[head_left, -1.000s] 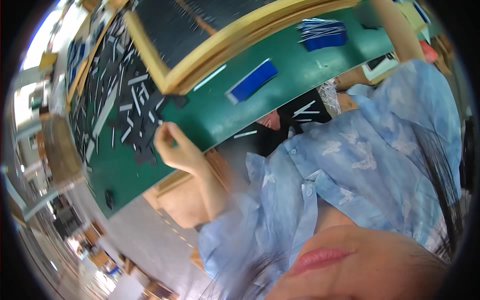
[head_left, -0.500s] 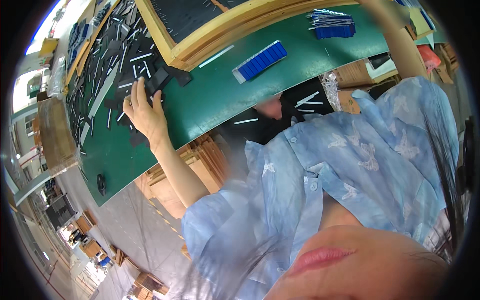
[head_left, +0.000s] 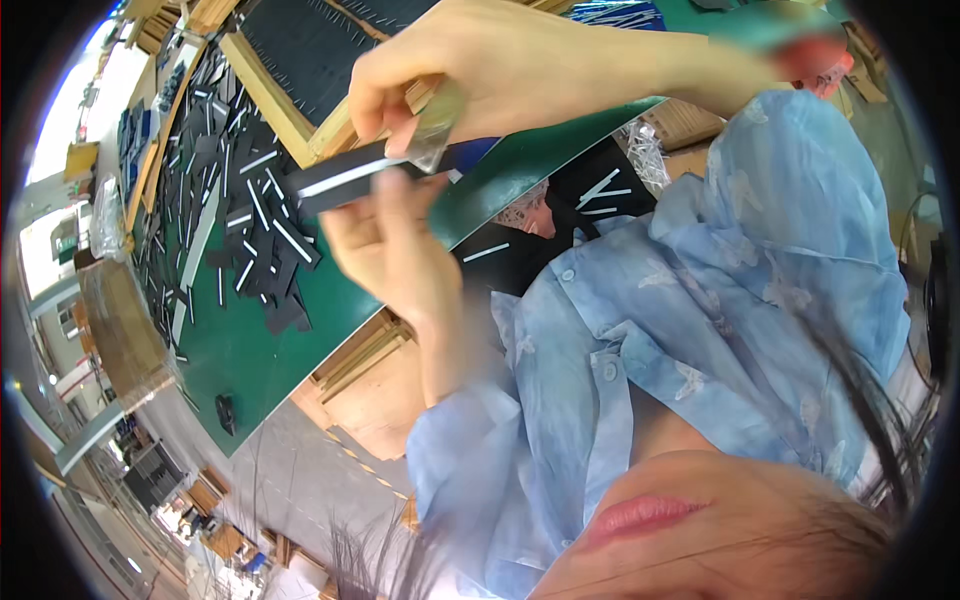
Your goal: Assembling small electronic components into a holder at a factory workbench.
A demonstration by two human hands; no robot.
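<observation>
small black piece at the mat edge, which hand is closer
left. left hand, holding the black strip, is up-right of the piece; right hand is farther up, by the wooden frame

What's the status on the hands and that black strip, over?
Left hand and right hand both gripping the black strip, lifted above the green table. Pile of loose black pieces beneath; nothing blocking.
</observation>
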